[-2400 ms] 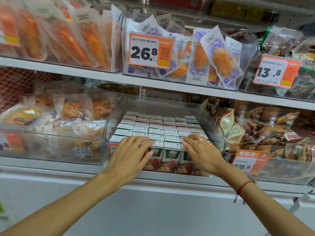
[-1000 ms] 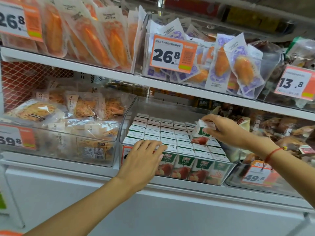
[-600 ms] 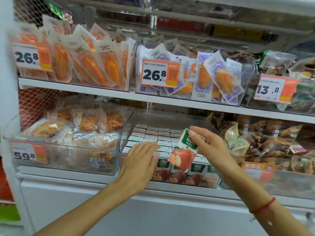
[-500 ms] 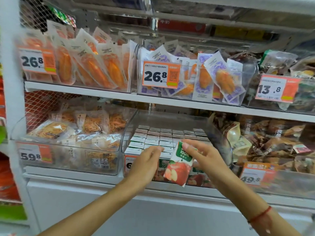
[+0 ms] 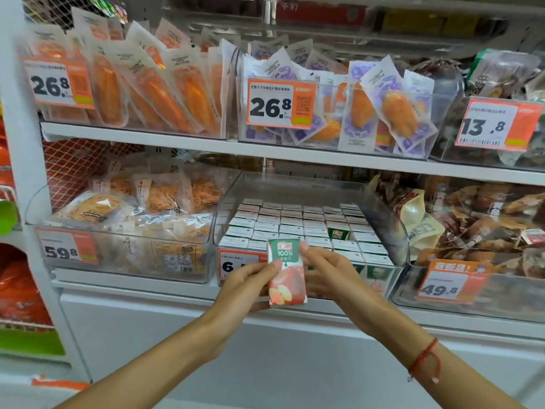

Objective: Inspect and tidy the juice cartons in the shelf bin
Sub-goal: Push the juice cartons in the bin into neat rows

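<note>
While a small rectangular juice carton (image 5: 286, 273), printed green at the top and with red apples below, was held upright at the lower centre of the frame, it was gripped from both sides: the left hand (image 5: 246, 286) was curled against its left edge with the thumb across the front, and the right hand (image 5: 327, 276) was pinched around its right edge. The carton was kept just in front of a clear, glossy plastic shelf bin (image 5: 383, 219) with rounded corners. Inside the bin, tight rows of white-topped juice cartons (image 5: 295, 222) were packed, one gap showing a green carton face right of centre. An orange and white price tag (image 5: 236, 264) was partly hidden behind the left hand. The bin was set on a white metal shelf (image 5: 141, 287). In the upper half of the frame, translucent pouches of orange food (image 5: 153, 84) were stacked in further clear bins. A red string bracelet (image 5: 424, 361) was worn on the right wrist.
</note>
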